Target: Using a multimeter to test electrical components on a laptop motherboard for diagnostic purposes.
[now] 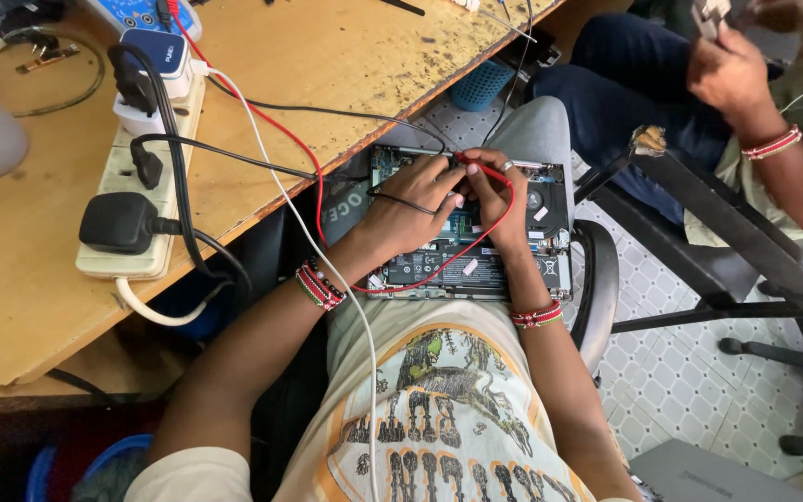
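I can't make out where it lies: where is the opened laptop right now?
In the head view, the opened laptop rests on the person's lap, centre frame, beside the wooden table, under the left hand and right hand.

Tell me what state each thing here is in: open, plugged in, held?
Laptop: back cover off, circuit boards exposed, on the lap.
Left hand: presses black probe onto board.
Right hand: holds red probe.
Power strip: several plugs in.
Black plug: inserted.

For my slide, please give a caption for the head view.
Two hands, left and right, press red and black probe leads onto an opened laptop on the lap.
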